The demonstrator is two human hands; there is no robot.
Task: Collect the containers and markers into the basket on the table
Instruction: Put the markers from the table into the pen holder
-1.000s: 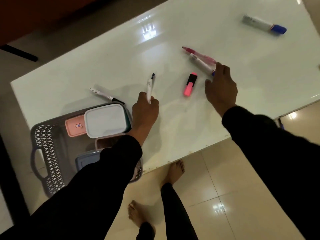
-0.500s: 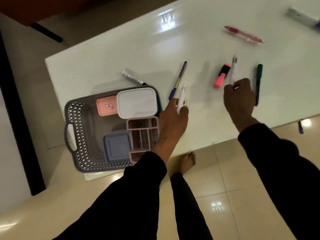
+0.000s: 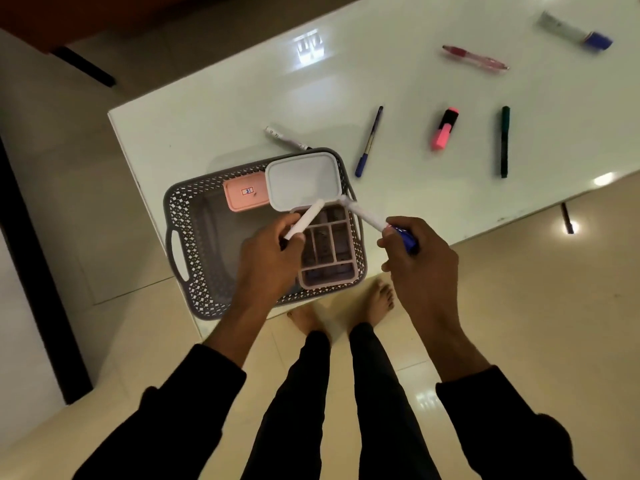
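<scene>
A grey lattice basket sits at the table's near left corner. Inside lie a white-lidded container, a pink box and a pink divided tray. My left hand holds a white marker over the tray. My right hand grips a white marker with a blue cap, its tip above the basket's right rim. On the table lie a white-and-black marker, a blue pen, a pink highlighter, a dark green marker, a pink pen and a blue-capped marker.
The white glossy table has its near edge running diagonally just behind my hands. My bare feet stand on the cream tiled floor below. A dark pen lies on the floor at right.
Both hands have drawn back from the table's middle to above the basket, each with a marker in it. The camera view has shifted, so the basket sits more central.
</scene>
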